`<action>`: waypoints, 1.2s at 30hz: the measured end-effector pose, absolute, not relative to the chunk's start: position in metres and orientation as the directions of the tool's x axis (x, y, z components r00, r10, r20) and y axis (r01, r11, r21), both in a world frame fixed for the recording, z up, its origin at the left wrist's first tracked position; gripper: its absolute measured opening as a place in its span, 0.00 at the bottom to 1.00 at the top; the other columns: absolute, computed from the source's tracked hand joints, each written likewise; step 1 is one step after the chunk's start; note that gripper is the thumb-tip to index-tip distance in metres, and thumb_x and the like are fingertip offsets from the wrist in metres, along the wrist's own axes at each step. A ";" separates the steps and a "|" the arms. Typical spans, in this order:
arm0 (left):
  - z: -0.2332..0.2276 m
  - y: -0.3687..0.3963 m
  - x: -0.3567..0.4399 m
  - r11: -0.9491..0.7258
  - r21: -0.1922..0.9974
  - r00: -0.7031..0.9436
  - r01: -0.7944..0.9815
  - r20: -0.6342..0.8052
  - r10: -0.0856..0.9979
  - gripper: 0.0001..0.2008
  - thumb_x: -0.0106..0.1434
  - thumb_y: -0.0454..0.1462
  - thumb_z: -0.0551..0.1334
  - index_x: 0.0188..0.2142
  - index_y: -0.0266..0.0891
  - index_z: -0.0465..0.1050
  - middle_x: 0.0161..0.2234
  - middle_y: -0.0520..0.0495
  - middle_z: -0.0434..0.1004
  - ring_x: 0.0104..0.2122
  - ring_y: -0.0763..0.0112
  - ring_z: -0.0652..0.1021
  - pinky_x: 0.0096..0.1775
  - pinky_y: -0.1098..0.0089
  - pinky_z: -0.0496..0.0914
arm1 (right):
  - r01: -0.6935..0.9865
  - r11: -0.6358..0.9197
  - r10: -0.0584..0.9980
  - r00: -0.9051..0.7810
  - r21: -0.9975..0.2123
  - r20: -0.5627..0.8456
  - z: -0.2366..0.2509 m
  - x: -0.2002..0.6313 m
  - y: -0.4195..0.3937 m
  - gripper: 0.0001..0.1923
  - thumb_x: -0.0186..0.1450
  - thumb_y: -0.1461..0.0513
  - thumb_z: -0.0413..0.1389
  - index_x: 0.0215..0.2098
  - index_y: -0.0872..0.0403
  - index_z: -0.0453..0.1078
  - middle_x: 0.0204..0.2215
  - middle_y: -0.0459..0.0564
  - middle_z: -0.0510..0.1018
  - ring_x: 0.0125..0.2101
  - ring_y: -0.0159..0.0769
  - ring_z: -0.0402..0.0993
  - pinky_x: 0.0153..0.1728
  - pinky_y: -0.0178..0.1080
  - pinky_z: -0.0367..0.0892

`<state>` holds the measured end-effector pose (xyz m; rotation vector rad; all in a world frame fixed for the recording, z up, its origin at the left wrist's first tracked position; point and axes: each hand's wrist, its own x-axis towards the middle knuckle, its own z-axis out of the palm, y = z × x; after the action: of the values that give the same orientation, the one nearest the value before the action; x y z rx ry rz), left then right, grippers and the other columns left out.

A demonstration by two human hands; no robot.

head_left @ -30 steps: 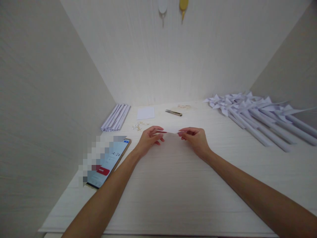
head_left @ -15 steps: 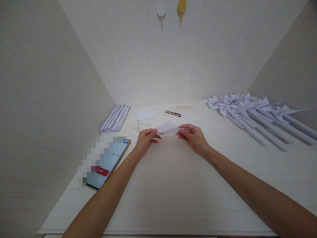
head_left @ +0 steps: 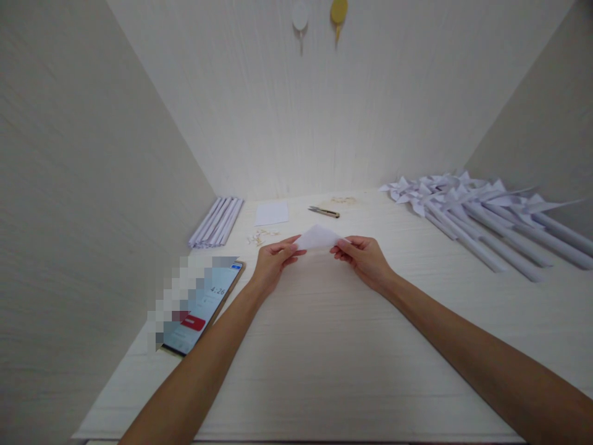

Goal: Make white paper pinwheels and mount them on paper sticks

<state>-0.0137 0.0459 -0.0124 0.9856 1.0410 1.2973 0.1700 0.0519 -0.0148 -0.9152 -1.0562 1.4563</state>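
Observation:
A small white paper sheet (head_left: 317, 237), folded into a triangle, is held up just above the white table (head_left: 324, 346) in the middle of the view. My left hand (head_left: 273, 262) pinches its left corner. My right hand (head_left: 364, 256) pinches its right corner. The triangle's point tilts up and away from me.
Several white paper pinwheels on rolled sticks (head_left: 477, 213) lie at the right. A bundle of rolled paper sticks (head_left: 217, 219) lies at the back left, with a paper square (head_left: 272, 213), small pins (head_left: 262, 235), a utility knife (head_left: 324, 212) nearby. A phone (head_left: 204, 306) lies at the left.
The paper lay flat between my fingertips a second ago; it now stands up as a folded triangle. Both hands stay at about the same spot.

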 end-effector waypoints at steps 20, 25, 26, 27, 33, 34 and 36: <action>-0.013 0.044 -0.007 -0.053 0.963 -0.126 -0.266 0.020 0.992 0.09 0.38 0.34 0.67 0.13 0.33 0.67 0.40 0.44 0.73 0.32 0.74 0.73 0.31 0.74 0.69 | -0.342 0.004 1.000 -0.005 -0.940 0.006 -0.017 0.167 0.051 0.09 0.44 0.60 0.62 0.16 0.57 0.70 0.15 0.47 0.74 0.16 0.25 0.65 0.20 0.31 0.59; -0.014 0.042 -0.003 -0.099 0.962 -0.157 -0.256 0.059 0.986 0.10 0.39 0.34 0.66 0.13 0.33 0.66 0.39 0.45 0.73 0.31 0.75 0.72 0.33 0.72 0.68 | -0.334 0.041 0.997 0.069 -0.942 0.020 -0.017 0.164 0.050 0.06 0.44 0.62 0.61 0.15 0.57 0.70 0.14 0.47 0.73 0.15 0.26 0.64 0.19 0.32 0.58; -0.015 0.042 -0.002 -0.107 0.961 -0.163 -0.255 0.066 0.984 0.10 0.39 0.34 0.66 0.13 0.33 0.66 0.39 0.45 0.72 0.31 0.75 0.72 0.34 0.71 0.68 | -0.334 0.050 0.996 0.085 -0.941 0.023 -0.017 0.164 0.050 0.06 0.44 0.62 0.61 0.15 0.57 0.70 0.13 0.47 0.73 0.15 0.25 0.63 0.19 0.32 0.57; -0.015 0.042 -0.002 -0.112 0.961 -0.166 -0.254 0.071 0.984 0.10 0.39 0.34 0.66 0.13 0.33 0.66 0.39 0.46 0.72 0.31 0.76 0.72 0.34 0.71 0.68 | -0.335 0.055 0.995 0.097 -0.941 0.024 -0.016 0.164 0.050 0.06 0.44 0.63 0.61 0.15 0.57 0.70 0.13 0.47 0.73 0.15 0.25 0.63 0.18 0.31 0.57; -0.015 0.040 -0.005 -0.042 0.976 -0.084 -0.215 0.024 0.996 0.10 0.40 0.36 0.66 0.15 0.33 0.66 0.36 0.47 0.72 0.27 0.76 0.74 0.30 0.72 0.69 | -0.294 0.102 0.993 0.092 -0.950 0.078 -0.016 0.167 0.051 0.06 0.44 0.63 0.60 0.14 0.57 0.68 0.11 0.44 0.71 0.14 0.24 0.61 0.17 0.31 0.55; -0.014 0.039 -0.005 -0.021 0.978 -0.054 -0.205 0.011 0.998 0.11 0.40 0.36 0.66 0.16 0.33 0.66 0.37 0.46 0.71 0.26 0.76 0.74 0.29 0.73 0.69 | -0.295 0.110 0.992 0.089 -0.949 0.087 -0.016 0.168 0.051 0.06 0.44 0.63 0.60 0.14 0.57 0.68 0.11 0.44 0.71 0.14 0.24 0.60 0.17 0.30 0.55; -0.011 0.038 -0.006 0.017 0.983 0.016 -0.185 -0.014 1.000 0.11 0.40 0.37 0.66 0.17 0.33 0.66 0.40 0.46 0.70 0.25 0.75 0.75 0.26 0.73 0.68 | -0.303 0.114 0.992 0.084 -0.946 0.092 -0.016 0.169 0.052 0.06 0.44 0.63 0.59 0.14 0.57 0.67 0.11 0.43 0.70 0.13 0.23 0.59 0.17 0.30 0.53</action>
<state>-0.0056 0.0377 -0.0109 1.0668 1.0679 1.2697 0.1686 0.0517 -0.0162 -0.9359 -0.9773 1.2156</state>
